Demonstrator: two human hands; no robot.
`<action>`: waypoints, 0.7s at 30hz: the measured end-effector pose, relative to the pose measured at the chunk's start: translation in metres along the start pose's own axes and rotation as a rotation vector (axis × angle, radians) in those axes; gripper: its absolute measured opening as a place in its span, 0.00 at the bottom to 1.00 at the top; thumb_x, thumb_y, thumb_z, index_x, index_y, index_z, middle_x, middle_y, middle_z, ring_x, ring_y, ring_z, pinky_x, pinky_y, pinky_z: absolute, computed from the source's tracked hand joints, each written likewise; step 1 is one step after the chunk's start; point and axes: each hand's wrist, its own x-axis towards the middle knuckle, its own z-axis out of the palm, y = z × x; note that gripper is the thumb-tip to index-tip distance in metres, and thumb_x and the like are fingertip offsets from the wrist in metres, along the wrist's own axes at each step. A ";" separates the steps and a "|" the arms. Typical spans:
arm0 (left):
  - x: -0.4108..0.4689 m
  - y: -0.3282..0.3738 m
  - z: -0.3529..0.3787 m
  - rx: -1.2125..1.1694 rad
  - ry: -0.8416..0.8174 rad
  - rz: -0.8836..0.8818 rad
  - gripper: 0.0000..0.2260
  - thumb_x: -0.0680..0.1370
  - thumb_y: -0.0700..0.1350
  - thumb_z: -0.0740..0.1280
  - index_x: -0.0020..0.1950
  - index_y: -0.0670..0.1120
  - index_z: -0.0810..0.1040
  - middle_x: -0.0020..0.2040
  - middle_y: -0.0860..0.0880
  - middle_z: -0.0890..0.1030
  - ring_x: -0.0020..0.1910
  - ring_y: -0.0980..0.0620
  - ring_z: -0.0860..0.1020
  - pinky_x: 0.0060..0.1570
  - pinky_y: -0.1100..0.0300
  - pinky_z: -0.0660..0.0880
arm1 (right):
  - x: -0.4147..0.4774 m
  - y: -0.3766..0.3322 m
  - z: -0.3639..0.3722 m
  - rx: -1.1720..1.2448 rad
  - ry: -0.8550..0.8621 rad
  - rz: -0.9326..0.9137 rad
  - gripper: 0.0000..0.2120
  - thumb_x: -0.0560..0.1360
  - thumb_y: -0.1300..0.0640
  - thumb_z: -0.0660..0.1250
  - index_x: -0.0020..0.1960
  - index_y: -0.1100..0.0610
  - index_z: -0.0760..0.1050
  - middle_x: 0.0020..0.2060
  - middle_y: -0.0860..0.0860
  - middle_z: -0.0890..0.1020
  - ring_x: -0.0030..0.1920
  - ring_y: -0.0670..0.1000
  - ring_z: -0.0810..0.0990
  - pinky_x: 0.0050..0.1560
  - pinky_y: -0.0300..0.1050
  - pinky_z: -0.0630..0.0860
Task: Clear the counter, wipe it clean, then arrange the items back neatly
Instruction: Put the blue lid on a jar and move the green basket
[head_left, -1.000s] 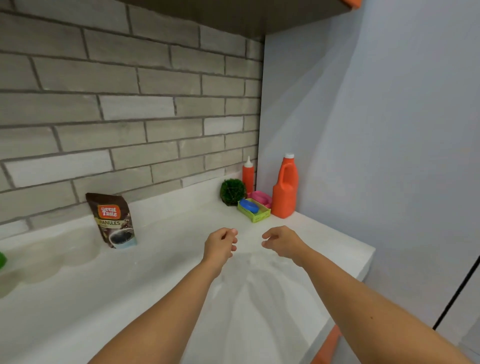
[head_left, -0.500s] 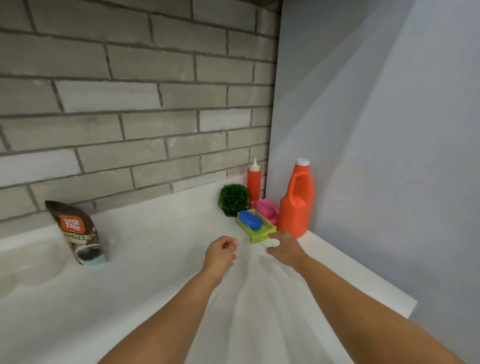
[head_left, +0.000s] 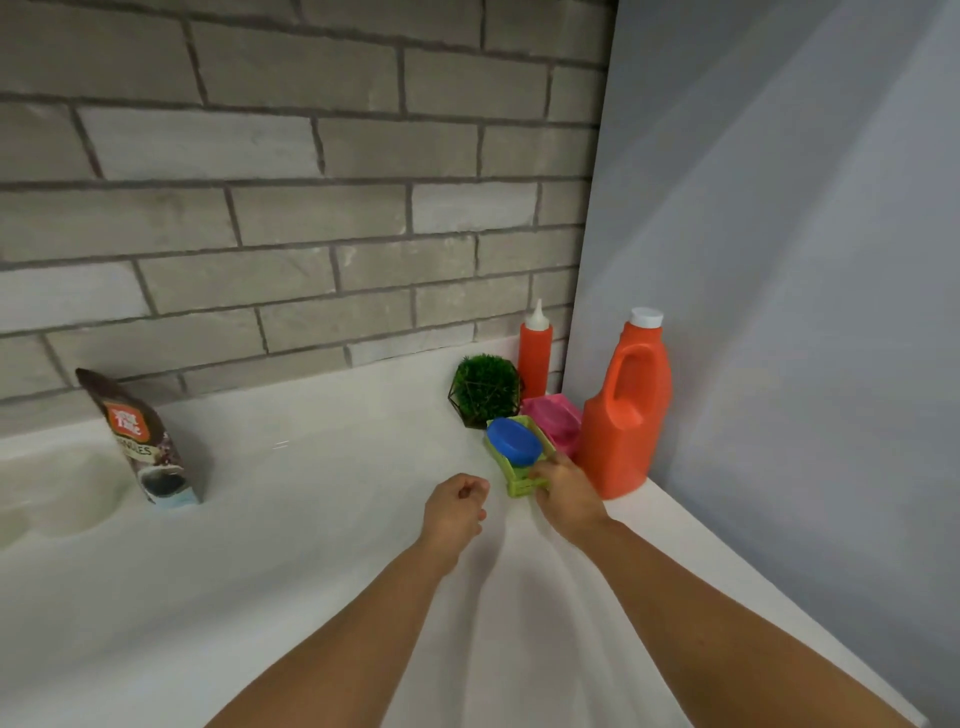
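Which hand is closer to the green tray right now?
Right. The right hand holds the near end of the green tray; the left hand sits curled just left of it, not touching.

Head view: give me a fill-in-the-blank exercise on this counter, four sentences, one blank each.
1. The right hand grips the near end of the ____ tray.
2. The round object lying in that tray is ____.
3. The left hand, its fingers curled, holds ____.
4. The white-capped jug beside the grey wall is ____.
Missing words: green; blue; nothing; orange.
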 end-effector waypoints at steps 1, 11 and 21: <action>0.001 0.000 0.001 -0.007 0.007 -0.006 0.05 0.79 0.42 0.61 0.48 0.43 0.75 0.39 0.48 0.75 0.35 0.53 0.73 0.36 0.61 0.72 | 0.001 0.001 0.001 0.004 -0.002 -0.002 0.15 0.75 0.66 0.60 0.59 0.58 0.77 0.64 0.56 0.72 0.59 0.57 0.74 0.60 0.44 0.68; -0.004 0.003 -0.005 -0.046 0.037 -0.024 0.05 0.79 0.41 0.60 0.48 0.42 0.75 0.38 0.47 0.74 0.34 0.52 0.73 0.38 0.60 0.74 | -0.003 -0.004 0.007 0.040 0.005 -0.035 0.10 0.75 0.62 0.64 0.54 0.60 0.80 0.58 0.58 0.74 0.57 0.58 0.75 0.54 0.40 0.67; -0.031 0.009 -0.057 -0.226 -0.017 -0.139 0.23 0.81 0.51 0.57 0.74 0.47 0.58 0.60 0.44 0.75 0.49 0.47 0.77 0.46 0.58 0.77 | -0.013 -0.075 0.013 0.192 0.031 -0.222 0.09 0.74 0.64 0.67 0.52 0.63 0.81 0.48 0.57 0.74 0.49 0.54 0.75 0.45 0.31 0.64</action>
